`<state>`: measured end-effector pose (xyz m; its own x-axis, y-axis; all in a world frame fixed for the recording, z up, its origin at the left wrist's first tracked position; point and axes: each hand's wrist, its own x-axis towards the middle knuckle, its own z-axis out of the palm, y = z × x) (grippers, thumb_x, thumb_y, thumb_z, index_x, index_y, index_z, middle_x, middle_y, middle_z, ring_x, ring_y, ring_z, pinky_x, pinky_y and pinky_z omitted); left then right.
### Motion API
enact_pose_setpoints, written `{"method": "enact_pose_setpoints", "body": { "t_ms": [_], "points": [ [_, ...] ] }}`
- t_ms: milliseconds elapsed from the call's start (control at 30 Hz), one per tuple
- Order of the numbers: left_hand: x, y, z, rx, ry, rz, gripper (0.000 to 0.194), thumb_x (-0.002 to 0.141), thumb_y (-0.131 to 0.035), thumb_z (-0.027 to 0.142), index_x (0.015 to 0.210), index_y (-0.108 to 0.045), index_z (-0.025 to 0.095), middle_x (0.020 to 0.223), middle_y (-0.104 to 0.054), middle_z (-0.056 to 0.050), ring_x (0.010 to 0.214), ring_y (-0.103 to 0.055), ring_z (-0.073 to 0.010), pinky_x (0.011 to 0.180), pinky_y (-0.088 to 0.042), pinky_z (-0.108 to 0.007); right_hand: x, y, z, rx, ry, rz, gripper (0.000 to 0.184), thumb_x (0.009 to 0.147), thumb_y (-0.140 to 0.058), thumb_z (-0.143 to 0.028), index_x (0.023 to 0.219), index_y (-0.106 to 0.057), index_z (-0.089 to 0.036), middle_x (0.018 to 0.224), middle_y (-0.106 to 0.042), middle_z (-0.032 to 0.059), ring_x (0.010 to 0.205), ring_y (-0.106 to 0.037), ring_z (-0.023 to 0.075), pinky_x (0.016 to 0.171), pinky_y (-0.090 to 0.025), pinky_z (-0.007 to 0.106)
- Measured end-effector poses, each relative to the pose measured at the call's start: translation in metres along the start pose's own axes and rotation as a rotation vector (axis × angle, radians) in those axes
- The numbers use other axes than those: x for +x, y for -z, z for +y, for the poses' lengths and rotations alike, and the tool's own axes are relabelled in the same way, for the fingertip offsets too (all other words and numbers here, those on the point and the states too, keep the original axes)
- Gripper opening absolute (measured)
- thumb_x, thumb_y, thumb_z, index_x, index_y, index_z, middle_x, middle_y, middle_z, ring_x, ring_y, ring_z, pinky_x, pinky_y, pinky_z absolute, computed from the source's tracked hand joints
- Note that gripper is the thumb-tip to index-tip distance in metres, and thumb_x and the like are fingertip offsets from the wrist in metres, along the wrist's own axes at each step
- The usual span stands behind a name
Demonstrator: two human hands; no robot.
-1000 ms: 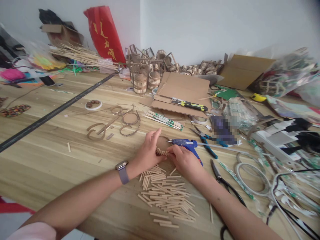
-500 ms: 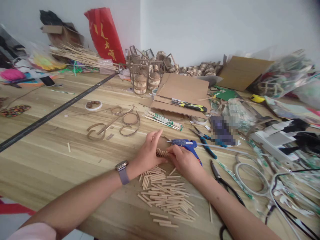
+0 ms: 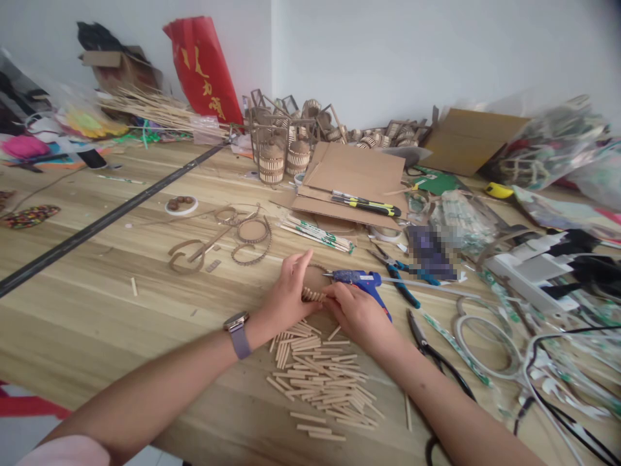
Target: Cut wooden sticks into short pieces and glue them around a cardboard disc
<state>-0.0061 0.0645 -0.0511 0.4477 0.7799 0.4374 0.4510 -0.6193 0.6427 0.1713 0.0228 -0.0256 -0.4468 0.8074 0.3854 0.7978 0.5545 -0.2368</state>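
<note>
My left hand [image 3: 290, 291] curls around the left side of a round cardboard base [image 3: 316, 277], thumb along the near side and fingers raised. Short wooden sticks [image 3: 313, 295] stand in a row along the base's near edge. At the right end of that row, my right hand [image 3: 356, 314] has its fingertips pinched together; what lies between them is hidden. Just beyond it rests a blue glue gun [image 3: 356, 278], its nozzle pointing left over the base. Loose short sticks [image 3: 325, 378] lie in a pile below both hands.
Pliers [image 3: 395, 272] and black-handled scissors [image 3: 427, 343] lie to the right, near tape rolls [image 3: 488, 346] and a white power strip [image 3: 531, 272]. Cardboard sheets [image 3: 356, 171] with utility knives and small stick-walled buckets [image 3: 272, 162] stand behind. A black bar [image 3: 116, 210] crosses the left.
Both hands stay at the round base in nearly the same pose. The left fingers have shifted very slightly; the glue gun and stick pile are unmoved.
</note>
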Motion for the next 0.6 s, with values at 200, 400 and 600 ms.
{"method": "enact_pose_setpoints", "body": {
  "t_ms": [200,400,600],
  "points": [
    [0.0,0.001,0.002,-0.011,0.022,-0.002,0.109,0.067,-0.077,0.012,0.147,-0.006,0.029,0.14,-0.029,-0.014,0.135,-0.028,-0.0314,0.111,-0.031,-0.051,0.005,0.027,-0.002,-0.096,-0.041,0.039,0.02,0.093,-0.046,-0.023,0.106,-0.06,-0.016,0.094,-0.07,0.011,0.085,-0.066,0.0226,0.071,-0.048,0.031],
    [0.001,0.004,0.004,-0.029,0.042,-0.031,0.109,0.064,-0.074,0.006,0.147,-0.006,0.027,0.142,-0.026,-0.015,0.137,-0.025,-0.0317,0.113,-0.027,-0.051,-0.002,0.064,0.022,-0.261,-0.659,-0.331,0.032,0.09,-0.048,-0.044,0.073,-0.06,-0.021,0.07,-0.069,0.0076,0.064,-0.064,0.0237,0.053,-0.038,0.029],
    [0.0,0.002,0.003,-0.046,0.069,-0.02,0.113,0.065,-0.078,0.01,0.147,-0.003,0.031,0.143,-0.022,-0.014,0.138,-0.025,-0.0328,0.113,-0.028,-0.053,-0.021,0.054,0.036,-0.052,-0.722,-0.394,0.025,0.08,-0.058,-0.04,0.09,-0.067,-0.019,0.073,-0.07,0.0066,0.066,-0.063,0.0222,0.056,-0.039,0.028]
  ]
}}
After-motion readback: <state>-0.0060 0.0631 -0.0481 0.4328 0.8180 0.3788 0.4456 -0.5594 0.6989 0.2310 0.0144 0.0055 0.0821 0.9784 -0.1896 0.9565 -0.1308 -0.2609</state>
